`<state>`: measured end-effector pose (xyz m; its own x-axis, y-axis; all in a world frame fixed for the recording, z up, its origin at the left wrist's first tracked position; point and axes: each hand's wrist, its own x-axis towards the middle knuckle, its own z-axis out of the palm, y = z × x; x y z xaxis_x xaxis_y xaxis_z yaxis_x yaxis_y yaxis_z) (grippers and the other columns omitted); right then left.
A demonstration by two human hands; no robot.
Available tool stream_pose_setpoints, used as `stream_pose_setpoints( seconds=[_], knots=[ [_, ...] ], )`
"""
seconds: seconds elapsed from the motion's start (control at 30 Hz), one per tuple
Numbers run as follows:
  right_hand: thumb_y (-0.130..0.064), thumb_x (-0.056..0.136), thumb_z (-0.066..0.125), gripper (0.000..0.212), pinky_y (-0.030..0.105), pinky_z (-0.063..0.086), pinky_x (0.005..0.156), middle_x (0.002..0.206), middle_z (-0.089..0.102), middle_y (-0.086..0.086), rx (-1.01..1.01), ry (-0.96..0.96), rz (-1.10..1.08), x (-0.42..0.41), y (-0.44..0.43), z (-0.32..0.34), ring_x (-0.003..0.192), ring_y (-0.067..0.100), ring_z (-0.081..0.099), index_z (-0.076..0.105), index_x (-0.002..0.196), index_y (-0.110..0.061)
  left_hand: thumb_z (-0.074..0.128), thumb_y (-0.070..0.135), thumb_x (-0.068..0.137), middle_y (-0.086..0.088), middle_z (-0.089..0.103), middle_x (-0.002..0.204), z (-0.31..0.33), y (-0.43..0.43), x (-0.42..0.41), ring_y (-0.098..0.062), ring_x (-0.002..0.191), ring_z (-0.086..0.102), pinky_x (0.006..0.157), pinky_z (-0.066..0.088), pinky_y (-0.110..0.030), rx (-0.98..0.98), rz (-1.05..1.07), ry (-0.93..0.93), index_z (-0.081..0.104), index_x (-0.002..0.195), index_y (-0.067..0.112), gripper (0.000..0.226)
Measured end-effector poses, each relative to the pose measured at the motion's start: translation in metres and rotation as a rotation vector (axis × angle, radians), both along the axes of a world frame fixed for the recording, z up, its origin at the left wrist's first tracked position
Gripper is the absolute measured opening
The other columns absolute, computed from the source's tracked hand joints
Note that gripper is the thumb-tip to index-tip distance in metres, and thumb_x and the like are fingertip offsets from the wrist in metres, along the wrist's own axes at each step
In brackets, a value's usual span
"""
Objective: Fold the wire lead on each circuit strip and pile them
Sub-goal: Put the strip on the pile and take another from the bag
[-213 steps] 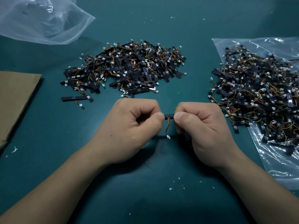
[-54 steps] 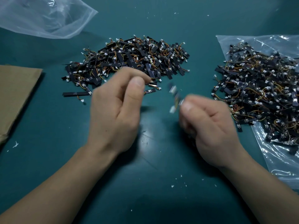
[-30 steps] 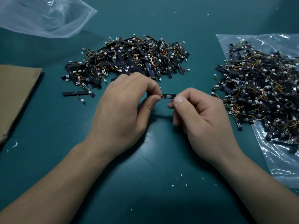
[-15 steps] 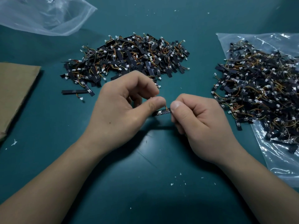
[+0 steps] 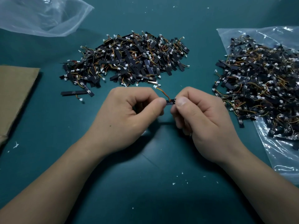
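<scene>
Pinching circuit strip (image 5: 171, 101), frame centre: left hand (image 5: 123, 117), right hand (image 5: 203, 122), 1 end each. Wire lead (image 5: 162, 92) juts toward 11 o'clock, connector (image 5: 155, 86) near 12 o'clock pile (image 5: 129, 60). Risks: hard bend stressing joint; connector snagging pile.

We see an electronics assembly workshop: bulk pile of circuit strips (image 5: 129, 59) w/ wire leads on the teal table (image 5: 145, 196), second heap (image 5: 258, 81) on a poly bag (image 5: 281, 159), cardboard sheet (image 5: 14, 94) beside.
</scene>
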<state>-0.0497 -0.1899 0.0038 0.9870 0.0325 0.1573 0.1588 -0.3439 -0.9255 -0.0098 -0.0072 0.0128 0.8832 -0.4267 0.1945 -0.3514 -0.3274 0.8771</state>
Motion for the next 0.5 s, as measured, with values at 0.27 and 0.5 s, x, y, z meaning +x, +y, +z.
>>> stream_pose_setpoints(
  seconds=[0.27, 0.5],
  knots=[
    [-0.033, 0.094, 0.05, 0.027, 0.021, 0.039, 0.05, 0.056, 0.06, 0.0, -0.011, -0.01, -0.025, -0.0003, -0.0004, -0.0004, 0.048, 0.012, 0.049, 0.06, 0.072, -0.021, 0.058, 0.017, 0.091, -0.003, 0.056, 0.055, 0.0026, 0.0014, 0.0003, -0.021, 0.052, 0.053, 0.051, 0.041, -0.032, 0.035, -0.021, 0.013, 0.065, 0.066, 0.021, 0.027],
    [-0.024, 0.096, 0.053, 0.027, 0.021, 0.039, 0.05, 0.055, 0.06, 0.001, 0.023, -0.012, -0.013, -0.001, -0.0011, 0.0006, 0.048, 0.01, 0.048, 0.061, 0.07, -0.019, 0.06, 0.017, 0.09, -0.005, 0.056, 0.053, 0.0009, -0.0006, -0.0001, -0.022, 0.051, 0.049, 0.049, 0.039, -0.032, 0.03, -0.006, 0.018, 0.067, 0.065, 0.016, 0.026]
  ],
)
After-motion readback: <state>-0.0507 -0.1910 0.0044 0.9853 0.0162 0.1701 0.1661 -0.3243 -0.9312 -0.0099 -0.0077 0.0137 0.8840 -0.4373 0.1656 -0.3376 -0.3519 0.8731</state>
